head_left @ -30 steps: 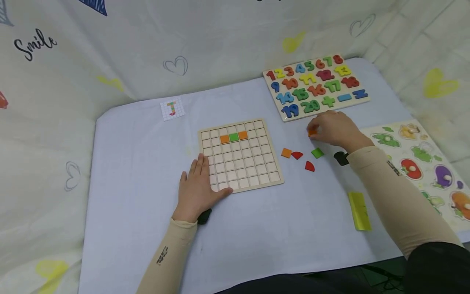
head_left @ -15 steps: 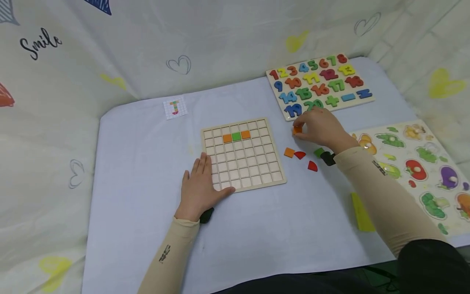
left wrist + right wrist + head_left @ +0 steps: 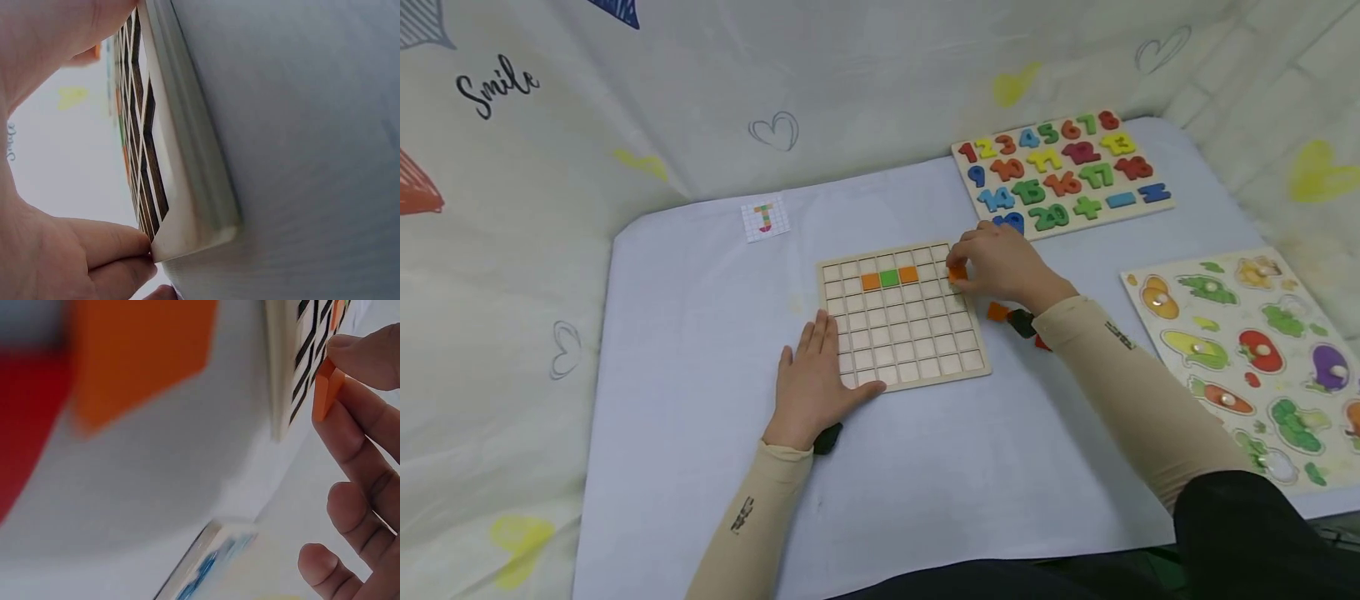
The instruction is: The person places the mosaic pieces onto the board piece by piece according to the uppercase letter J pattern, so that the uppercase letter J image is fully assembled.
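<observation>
The wooden grid board [image 3: 910,382] lies on the table with a row of three tiles near its top: orange [image 3: 870,282], green [image 3: 889,278], orange [image 3: 908,274]. My left hand [image 3: 811,383] rests spread at the board's lower left corner, fingers along the left edge and thumb at the near edge; the left wrist view has the hand [image 3: 44,250] at the board's edge [image 3: 200,187]. My right hand [image 3: 1003,262] pinches an orange square tile [image 3: 957,273] over the board's upper right edge. In the right wrist view this tile [image 3: 326,390] is between thumb and fingers.
Right of the board lie an orange tile [image 3: 997,312] and a red piece [image 3: 1042,342], partly hidden by the right wrist. A number board [image 3: 1063,175] stands at the back right, a vegetable board [image 3: 1247,367] at the right. A small patterned card [image 3: 765,218] lies at the back left.
My right hand has moved left with the orange tile, from beside the number board's near edge to over the grid board's right edge. The left hand has stayed on the board.
</observation>
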A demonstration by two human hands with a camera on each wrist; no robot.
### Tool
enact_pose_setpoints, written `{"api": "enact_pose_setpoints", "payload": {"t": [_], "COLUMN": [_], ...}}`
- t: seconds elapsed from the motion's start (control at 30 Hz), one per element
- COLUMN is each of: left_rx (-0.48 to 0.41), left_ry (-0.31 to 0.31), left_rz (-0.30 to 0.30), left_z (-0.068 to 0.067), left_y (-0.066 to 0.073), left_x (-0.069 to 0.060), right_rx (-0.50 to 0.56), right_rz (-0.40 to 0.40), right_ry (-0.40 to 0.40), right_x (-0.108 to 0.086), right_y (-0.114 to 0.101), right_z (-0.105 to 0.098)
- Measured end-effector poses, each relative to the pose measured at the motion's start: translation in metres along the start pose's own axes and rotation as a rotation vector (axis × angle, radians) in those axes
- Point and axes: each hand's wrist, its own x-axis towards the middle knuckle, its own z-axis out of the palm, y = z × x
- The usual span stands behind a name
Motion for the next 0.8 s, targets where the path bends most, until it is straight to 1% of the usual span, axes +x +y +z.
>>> {"api": "enact_pose_setpoints", "payload": {"t": [0.2, 0.37, 0.53, 0.8], "left_rx": [-0.001, -0.006, -0.006, 0.004], "left_ry": [-0.008, -0.01, -0.006, -0.007], "left_rz": [-0.007, -0.002, -0.003, -0.016], "left_z": [0.0, 0.0, -0.001, -0.002], "left_y": [0.0, 0.001, 0.002, 0.002], "left_x": [0.001, 0.0, -0.001, 0.0], "right_rx": [0.005, -0.006, -0.019, -0.015], "right_rz": [-0.083, -0.16, -0.195, -0.225], "right_ry": [-0.004, -0.014, -0.021, -0.001], "right_x": [0.019, 0.03, 0.034, 0.038], "right_y": [-0.034, -0.053, -0.063, -0.069], "right_z": [0.006, 0.012, 0.016, 0.02]}}
